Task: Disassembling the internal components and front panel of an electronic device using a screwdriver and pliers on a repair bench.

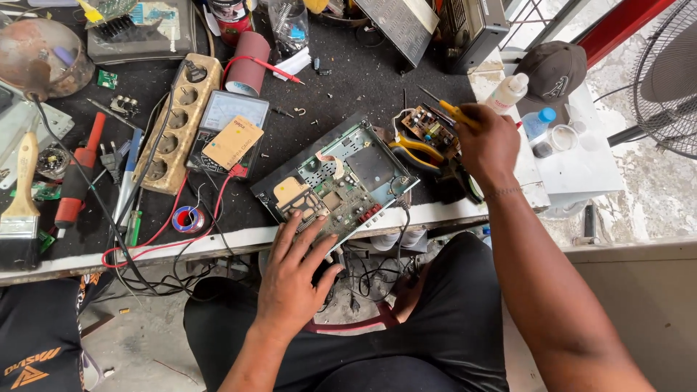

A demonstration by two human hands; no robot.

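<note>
So the left hand [294, 279] is resting with fingers spread flat on the near edge of an opened electronics box [335, 181], right where it's hanging a bit over the front lip of the workbench [218, 239]. The box is sitting tilted on the black bench top, lid off, green circuit board [341, 210] showing inside, and the fingertips are touching the corner closest to the person.

The right hand [488, 144] is off to the far right of the box, curled around a yellow-handled screwdriver [446, 107], gripping it with the shaft poking up and left. It's hovering just beside a small brown circuit board [430, 131] and a pair of yellow-handled pliers [417, 149] lying next to the box.

Other stuff lying around: a beige power strip [178, 120] to the left, an analog meter [223, 138] with a tan card on it, a red soldering iron [78, 174], a paintbrush [22, 192] at the far left, and a dark cap [552, 69] at the right.
</note>
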